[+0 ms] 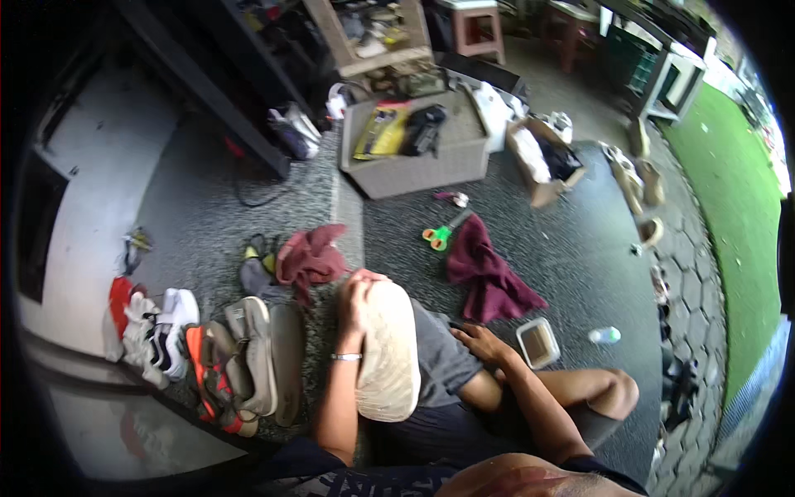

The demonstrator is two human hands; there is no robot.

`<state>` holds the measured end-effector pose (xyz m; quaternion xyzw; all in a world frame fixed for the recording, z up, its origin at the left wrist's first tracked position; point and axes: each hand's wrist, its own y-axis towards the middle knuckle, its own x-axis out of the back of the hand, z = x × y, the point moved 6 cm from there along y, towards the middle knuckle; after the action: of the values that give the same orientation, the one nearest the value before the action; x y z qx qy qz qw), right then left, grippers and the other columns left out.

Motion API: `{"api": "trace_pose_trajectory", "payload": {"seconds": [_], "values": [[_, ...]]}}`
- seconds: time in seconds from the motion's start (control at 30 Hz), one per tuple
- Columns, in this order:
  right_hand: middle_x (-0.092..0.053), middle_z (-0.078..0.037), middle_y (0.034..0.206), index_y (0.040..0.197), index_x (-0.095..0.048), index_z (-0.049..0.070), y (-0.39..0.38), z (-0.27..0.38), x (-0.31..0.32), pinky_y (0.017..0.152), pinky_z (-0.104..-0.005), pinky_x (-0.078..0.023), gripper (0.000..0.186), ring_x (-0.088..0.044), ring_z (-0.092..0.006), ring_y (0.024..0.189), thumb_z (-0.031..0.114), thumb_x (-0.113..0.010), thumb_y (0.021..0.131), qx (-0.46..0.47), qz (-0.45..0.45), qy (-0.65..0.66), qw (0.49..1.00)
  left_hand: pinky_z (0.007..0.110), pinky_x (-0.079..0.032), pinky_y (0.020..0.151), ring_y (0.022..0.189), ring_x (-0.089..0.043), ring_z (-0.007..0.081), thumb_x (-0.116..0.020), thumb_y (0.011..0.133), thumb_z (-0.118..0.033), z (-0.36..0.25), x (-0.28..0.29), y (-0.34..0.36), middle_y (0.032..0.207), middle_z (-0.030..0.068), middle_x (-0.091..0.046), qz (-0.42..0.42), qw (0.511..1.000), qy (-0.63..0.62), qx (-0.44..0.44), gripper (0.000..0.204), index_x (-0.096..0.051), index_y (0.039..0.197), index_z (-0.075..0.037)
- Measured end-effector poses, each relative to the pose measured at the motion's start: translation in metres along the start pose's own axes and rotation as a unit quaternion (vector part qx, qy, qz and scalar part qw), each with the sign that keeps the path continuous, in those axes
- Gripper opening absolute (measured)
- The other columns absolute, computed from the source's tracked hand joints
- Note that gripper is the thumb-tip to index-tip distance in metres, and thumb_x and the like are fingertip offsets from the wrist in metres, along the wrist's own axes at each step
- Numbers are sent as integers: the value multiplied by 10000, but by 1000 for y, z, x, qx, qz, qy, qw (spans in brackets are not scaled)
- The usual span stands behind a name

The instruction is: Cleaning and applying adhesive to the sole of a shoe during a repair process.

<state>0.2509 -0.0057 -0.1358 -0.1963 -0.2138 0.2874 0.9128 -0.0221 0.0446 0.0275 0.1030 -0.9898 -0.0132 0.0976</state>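
Note:
My left hand (356,302) grips the far end of a shoe (389,352), whose broad cream sole faces up over my lap. Part of the shoe is hidden beneath that sole. On the grey cloth over my leg (451,352) rests my right hand (482,341), fingers stretched out and holding nothing. To its right is a small white-rimmed tub (539,343) with brownish contents. A dark maroon cloth (489,277) lies beyond the right hand, and a reddish cloth (312,257) lies beyond the left. Green-and-orange-handled scissors (439,238) are beside the maroon cloth.
Several shoes (252,356) stand in a row at my left. Ahead, a grey plastic bin (414,170) bears a yellow package (383,132) and a dark item. An open cardboard box (542,161) stands right of it. A small bottle (604,335) lies to the right.

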Motion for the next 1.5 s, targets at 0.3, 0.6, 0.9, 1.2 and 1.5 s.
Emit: {"api": "trace_pose_trajectory", "payload": {"seconds": [0.3,0.6,0.9,1.2,1.5], "values": [[-658,-308,1284,1324,-637,-21,-27,12,12,999,-423,-484,577,-631,-421,1215,470,-557,1031,-24,-22,-22,999,277,-504,873,920,-653,161,-427,957,-151,14,-14,-5,939,102,-719,24,998,-19,-51,325,-686,925,42],[-669,-336,1188,1226,-650,-52,-11,-3,11,935,-472,-506,544,-650,-455,1148,445,-562,1027,5,-28,-56,998,285,-513,866,911,-662,164,-430,962,-137,10,-14,0,930,99,-717,22,998,5,-65,315,-680,919,49],[-667,-314,1220,1234,-681,-6,-7,-5,7,954,-479,-500,493,-637,-452,1173,419,-541,1029,6,-26,-59,998,328,-510,918,942,-688,197,-469,1007,-131,27,-9,3,943,110,-697,-21,993,-111,-39,146,-566,976,-27],[-684,-331,1147,1220,-675,-34,-8,-9,9,926,-472,-507,507,-664,-450,1121,423,-565,1030,22,-43,-53,997,246,-469,799,831,-544,88,-580,953,-17,22,-9,0,894,-18,-509,-63,989,-126,-52,115,-502,960,-102],[-686,-336,1089,1133,-670,-68,6,-28,5,848,-477,-510,514,-688,-443,1028,427,-573,1031,46,-55,-59,996,195,-399,682,772,-434,42,-539,936,69,36,-3,5,896,-40,-455,-83,989,-98,-77,168,-520,1025,-72]]}}
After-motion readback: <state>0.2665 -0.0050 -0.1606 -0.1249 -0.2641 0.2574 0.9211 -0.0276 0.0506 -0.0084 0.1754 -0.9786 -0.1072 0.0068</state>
